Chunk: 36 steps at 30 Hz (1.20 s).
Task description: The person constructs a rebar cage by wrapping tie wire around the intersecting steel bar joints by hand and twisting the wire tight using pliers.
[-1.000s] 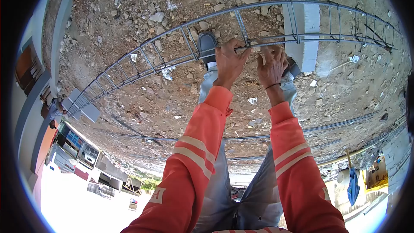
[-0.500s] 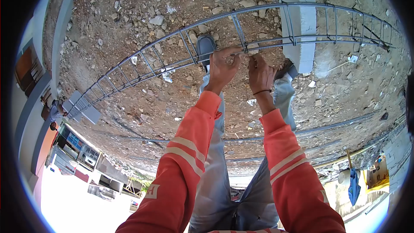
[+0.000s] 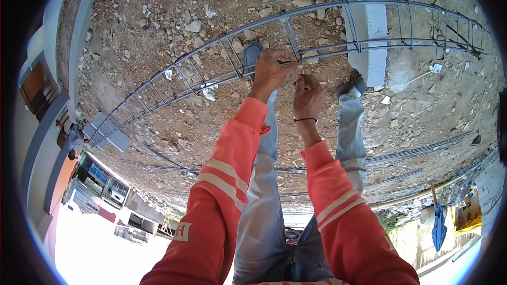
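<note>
The metal frame [image 3: 344,3] spans the broken stones [image 3: 194,26] and passes over the concrete beam [image 3: 372,66]; the left hand [image 3: 270,73] is closed with its fingertips at a lower bar, and the right hand [image 3: 308,100] is pinched closed just beside it, though whether anything thin is gripped cannot be told. Should the long frame roll or shift through uneven support, fingertips could be nipped or scraped against a crosspiece. Balance could also be lost if loose stones slide under the shoe [image 3: 252,54].
</note>
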Available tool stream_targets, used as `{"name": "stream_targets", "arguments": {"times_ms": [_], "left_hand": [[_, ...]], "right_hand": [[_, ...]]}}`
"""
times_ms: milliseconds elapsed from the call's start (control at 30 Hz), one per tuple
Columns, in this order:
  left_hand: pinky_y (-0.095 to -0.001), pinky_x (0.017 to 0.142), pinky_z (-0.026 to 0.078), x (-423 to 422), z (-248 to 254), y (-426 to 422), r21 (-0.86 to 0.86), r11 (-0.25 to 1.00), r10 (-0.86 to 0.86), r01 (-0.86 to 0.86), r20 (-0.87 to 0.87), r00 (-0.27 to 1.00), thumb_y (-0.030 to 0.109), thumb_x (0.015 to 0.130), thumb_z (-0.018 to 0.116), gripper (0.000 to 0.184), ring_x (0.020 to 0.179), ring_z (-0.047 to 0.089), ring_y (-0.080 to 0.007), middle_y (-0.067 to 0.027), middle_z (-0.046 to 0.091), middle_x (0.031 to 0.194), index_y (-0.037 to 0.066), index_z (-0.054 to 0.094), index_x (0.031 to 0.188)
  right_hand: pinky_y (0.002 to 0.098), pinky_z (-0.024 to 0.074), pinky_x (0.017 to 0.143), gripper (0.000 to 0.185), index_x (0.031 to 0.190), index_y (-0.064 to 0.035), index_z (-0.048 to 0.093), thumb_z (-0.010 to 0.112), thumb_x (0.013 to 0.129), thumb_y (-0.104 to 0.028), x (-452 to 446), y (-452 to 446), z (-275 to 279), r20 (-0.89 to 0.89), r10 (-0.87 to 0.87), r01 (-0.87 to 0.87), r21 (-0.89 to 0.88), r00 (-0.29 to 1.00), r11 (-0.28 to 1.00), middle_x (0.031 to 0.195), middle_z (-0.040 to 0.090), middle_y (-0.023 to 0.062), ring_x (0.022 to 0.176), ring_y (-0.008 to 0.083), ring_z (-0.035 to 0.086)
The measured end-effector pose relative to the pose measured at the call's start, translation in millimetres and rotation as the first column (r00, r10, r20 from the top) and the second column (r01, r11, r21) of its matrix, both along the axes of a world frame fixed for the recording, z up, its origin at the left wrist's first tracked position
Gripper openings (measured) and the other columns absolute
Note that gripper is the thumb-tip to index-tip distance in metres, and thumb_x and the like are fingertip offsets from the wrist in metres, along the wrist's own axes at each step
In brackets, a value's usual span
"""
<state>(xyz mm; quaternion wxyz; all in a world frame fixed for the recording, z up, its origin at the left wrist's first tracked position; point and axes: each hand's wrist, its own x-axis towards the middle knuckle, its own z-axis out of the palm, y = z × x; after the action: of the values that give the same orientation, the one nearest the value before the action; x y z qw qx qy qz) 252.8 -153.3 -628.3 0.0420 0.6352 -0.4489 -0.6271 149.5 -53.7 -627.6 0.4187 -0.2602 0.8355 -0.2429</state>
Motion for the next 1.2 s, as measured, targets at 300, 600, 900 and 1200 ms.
{"name": "stream_targets", "arguments": {"times_ms": [300,600,900,1200], "left_hand": [[-0.0424,0.089,0.052,-10,-8,4,-0.058,0.990,-0.111,0.126,0.213,0.971,0.034,0.070,0.087,0.041,0.103,0.068,-0.0301,-0.0132,0.072,0.108,0.008,0.075,0.098],[-0.0446,0.095,0.049,-13,-5,7,-0.121,0.970,-0.158,0.213,0.354,0.922,0.043,0.073,0.083,0.040,0.110,0.062,-0.0332,-0.0129,0.068,0.110,0.013,0.077,0.099],[-0.0437,0.095,0.049,-9,-6,8,-0.096,0.967,-0.189,0.235,0.344,0.920,0.044,0.076,0.081,0.037,0.111,0.062,-0.0323,-0.0108,0.067,0.116,0.018,0.078,0.101],[-0.0409,0.087,0.052,-2,5,6,-0.143,0.969,-0.179,0.203,0.165,0.970,0.032,0.084,0.074,0.034,0.103,0.065,-0.0338,-0.0149,0.069,0.114,0.008,0.074,0.108]], "right_hand": [[0.0450,0.0515,0.074,0.016,0.078,-0.0053,0.070,0.069,0.084,-0.020,-3,-11,28,-0.356,0.226,-0.258,-0.047,0.907,0.965,0.096,0.070,0.0152,0.090,0.0349,0.067],[0.0449,0.0472,0.081,0.015,0.100,0.0000,0.059,0.061,0.086,-0.006,-20,-18,31,-0.294,0.440,-0.482,-0.088,0.849,0.872,0.110,0.062,0.0146,0.098,0.0379,0.061],[0.0413,0.0531,0.070,0.009,0.090,-0.0020,0.058,0.053,0.094,-0.008,-45,-17,-10,0.727,-0.549,0.509,0.316,0.412,0.801,0.091,0.071,0.0124,0.075,0.0226,0.067],[0.0443,0.0528,0.071,0.021,0.100,-0.0062,0.070,0.060,0.089,-0.021,-59,-13,-32,0.498,-0.867,0.280,0.834,-0.011,0.476,0.082,0.072,0.0100,0.074,0.0243,0.067]]}}
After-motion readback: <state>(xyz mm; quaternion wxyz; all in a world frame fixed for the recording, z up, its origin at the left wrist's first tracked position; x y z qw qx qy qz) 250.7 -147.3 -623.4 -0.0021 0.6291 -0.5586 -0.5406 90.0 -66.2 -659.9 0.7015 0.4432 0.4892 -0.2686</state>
